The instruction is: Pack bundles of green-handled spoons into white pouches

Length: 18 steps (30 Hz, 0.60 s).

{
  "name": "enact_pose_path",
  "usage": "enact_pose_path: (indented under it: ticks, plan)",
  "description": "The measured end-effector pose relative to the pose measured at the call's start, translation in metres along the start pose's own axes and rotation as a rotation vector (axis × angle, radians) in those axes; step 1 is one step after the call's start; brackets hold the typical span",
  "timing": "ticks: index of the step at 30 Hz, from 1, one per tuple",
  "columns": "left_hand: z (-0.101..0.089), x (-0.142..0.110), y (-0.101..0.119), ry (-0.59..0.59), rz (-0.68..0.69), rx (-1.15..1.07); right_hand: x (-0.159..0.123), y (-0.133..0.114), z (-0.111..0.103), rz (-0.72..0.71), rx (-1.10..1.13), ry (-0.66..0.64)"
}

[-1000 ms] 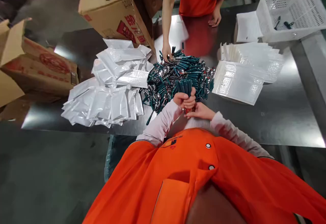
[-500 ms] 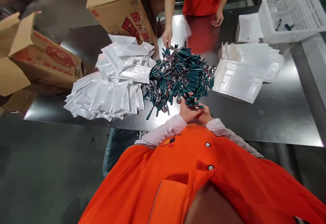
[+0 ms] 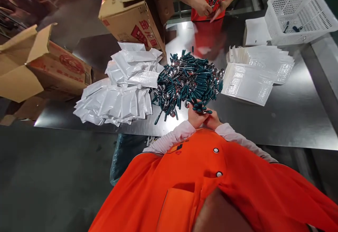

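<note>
Close to my body, at the table's near edge, my left hand is closed around a bunch of green-handled spoons. My right hand presses in from the other side, its fingers on the same bunch and partly hidden behind the handles. The handle ends point up and away from me. Just beyond lies a large heap of spoons with dark green handles and shiny metal bowls, tangled in many directions.
Filled white padded mailers are piled left; flat white mailers are stacked right. A white plastic basket stands far right. Cardboard boxes stand at the back left. Opposite, a co-worker's hands hold several green-handled pieces.
The co-worker's hand has left the heap, and both their hands now hold several pieces near their body. My hands stay almost in place around the bunch. The view has shifted slightly.
</note>
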<state>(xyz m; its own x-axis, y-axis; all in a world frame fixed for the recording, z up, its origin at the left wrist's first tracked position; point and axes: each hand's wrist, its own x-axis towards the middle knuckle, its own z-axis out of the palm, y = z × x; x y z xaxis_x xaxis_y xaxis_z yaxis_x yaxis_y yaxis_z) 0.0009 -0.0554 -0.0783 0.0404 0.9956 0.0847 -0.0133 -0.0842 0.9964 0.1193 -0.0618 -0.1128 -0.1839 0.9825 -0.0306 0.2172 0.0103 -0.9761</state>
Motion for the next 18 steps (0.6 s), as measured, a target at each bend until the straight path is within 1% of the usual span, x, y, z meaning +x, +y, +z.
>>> enact_pose_path:
  ticks: [3, 8, 11, 18]
  plan:
    - [-0.001, -0.001, -0.001, 0.002, -0.002, 0.029, -0.001, -0.001, 0.002, -0.096, -0.045, 0.012]
    - [-0.002, -0.002, 0.000, 0.000, 0.005, 0.047, -0.003, -0.001, 0.003, -0.129, -0.077, 0.014]
    - [-0.002, -0.003, 0.001, 0.028, 0.020, 0.042, -0.004, 0.001, 0.004, -0.148, -0.111, 0.014]
    - [-0.003, -0.006, -0.002, 0.091, -0.018, 0.033, -0.003, 0.016, 0.006, -0.278, -0.166, 0.025]
